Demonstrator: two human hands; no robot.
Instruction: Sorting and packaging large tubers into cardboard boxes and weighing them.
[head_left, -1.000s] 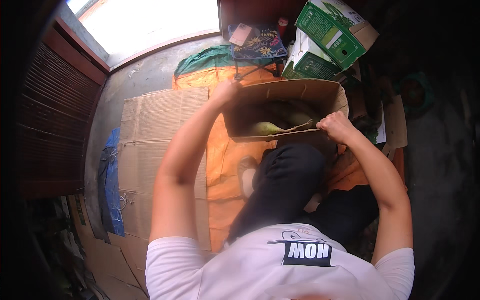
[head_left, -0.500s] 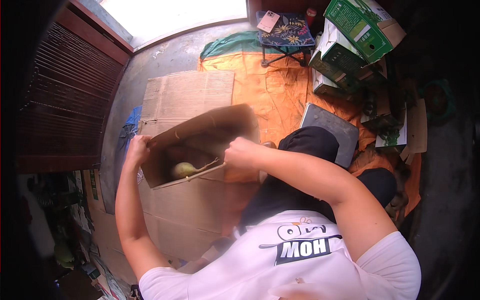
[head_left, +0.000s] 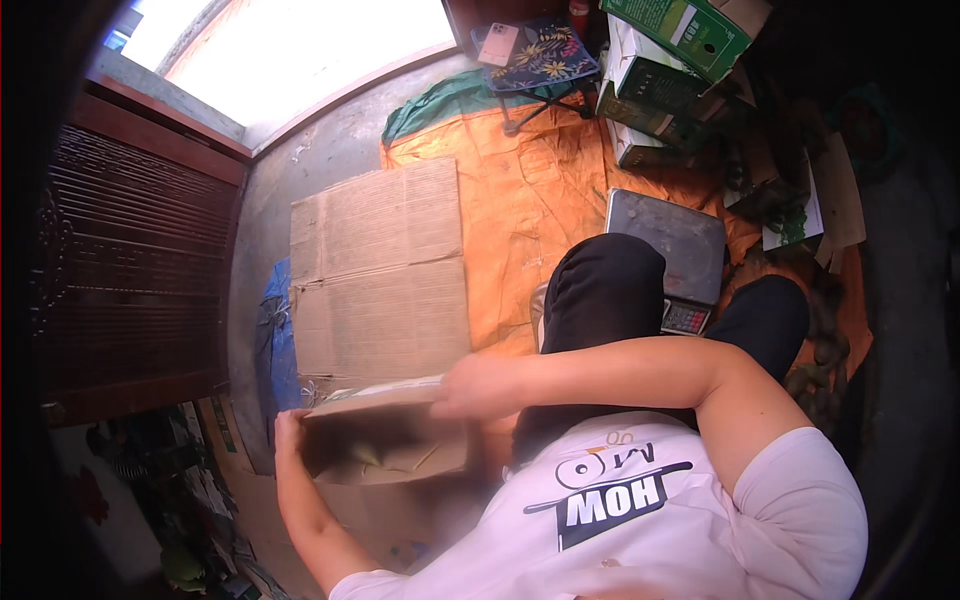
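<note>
Close to my body, low on the left, I hold an open cardboard box tilted so that its opening faces me. My left hand is closed on its left corner. At the opposite top corner, my right hand grips the rim, its fingers partly smeared by motion. Inside the shaded box lies a blurred pale green root vegetable with thin yellowish strands beside it; how many there are I cannot tell.
A flattened cardboard sheet lies on an orange tarp. Right of my knee stands a grey scale with a keypad. A folding stool holds a phone. Green-and-white boxes are stacked at the far right.
Both hands have brought the box nearer my body and tipped it, so its opening turns more toward me. The view has shifted, uncovering more of the cardboard sheet and the scale's keypad.
</note>
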